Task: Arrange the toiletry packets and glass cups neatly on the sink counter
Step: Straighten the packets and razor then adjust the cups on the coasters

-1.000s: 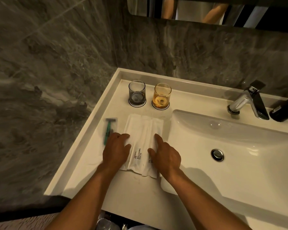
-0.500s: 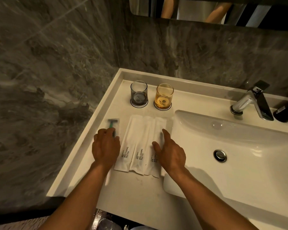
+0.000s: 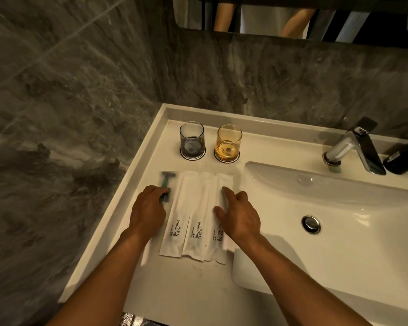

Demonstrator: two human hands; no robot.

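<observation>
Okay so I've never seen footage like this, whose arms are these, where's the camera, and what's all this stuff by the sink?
There is no machine here. The arms belong to a person wearing a wide-angle camera on the head, so you look down along them at a white sink counter.

The left hand rests on a green razor in a clear wrapper, fingers over its handle; whether it grips or just presses is hard to tell. The right hand lies flat on the rightmost of three white packets marked BRUSHING TEETH, laid side by side.

Behind them stand a grey glass cup and an amber glass cup, each on a round coaster. To the right are the basin, a chrome tap and a black bottle.
</observation>
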